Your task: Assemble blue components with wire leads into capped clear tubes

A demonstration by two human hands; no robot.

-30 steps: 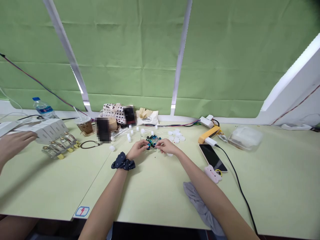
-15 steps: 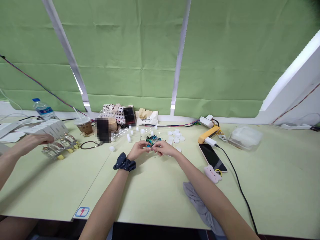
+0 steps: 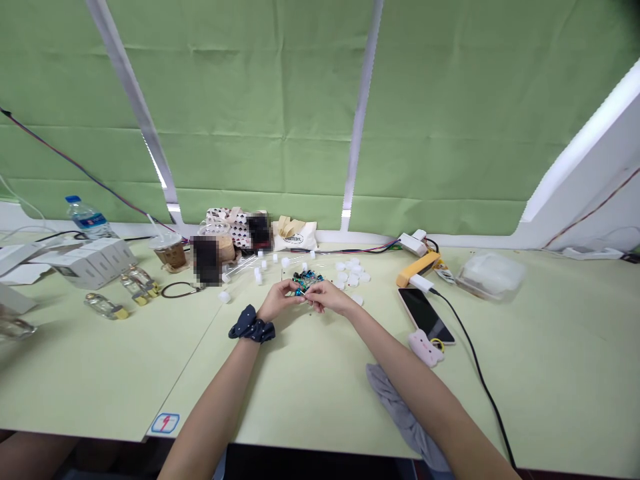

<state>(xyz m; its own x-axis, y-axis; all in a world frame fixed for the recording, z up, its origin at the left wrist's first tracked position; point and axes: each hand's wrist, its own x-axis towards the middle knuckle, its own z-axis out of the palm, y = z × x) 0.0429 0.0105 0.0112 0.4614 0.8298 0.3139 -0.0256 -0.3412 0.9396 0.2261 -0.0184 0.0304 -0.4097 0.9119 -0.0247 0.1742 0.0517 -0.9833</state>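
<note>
My left hand point(image 3: 278, 300), with a dark dotted scrunchie point(image 3: 251, 325) on its wrist, pinches a small shiny blue piece point(image 3: 299, 292). My right hand point(image 3: 329, 297) meets it from the right, thumb and fingers closed at the fingertips. Whatever the right fingers pinch is too small to make out. Just beyond both hands lies a pile of small blue-green pieces point(image 3: 311, 275) with thin pins or wires. Round white caps point(image 3: 353, 279) lie to the right of the pile, and small white stoppers point(image 3: 258, 275) are scattered to its left.
A phone point(image 3: 426, 315) with a pink charm point(image 3: 425, 348), a yellow power strip point(image 3: 418, 268) and a black cable point(image 3: 473, 347) lie right. On the left are an iced drink cup point(image 3: 169, 253), small glass bottles point(image 3: 106, 306), white boxes point(image 3: 95, 263) and a water bottle point(image 3: 87, 217). A plastic container point(image 3: 491, 275) stands far right.
The co-worker's hand at the left has drawn back out of view, and one glass bottle has moved to the left edge. My hands have shifted only slightly around the small blue piece.
</note>
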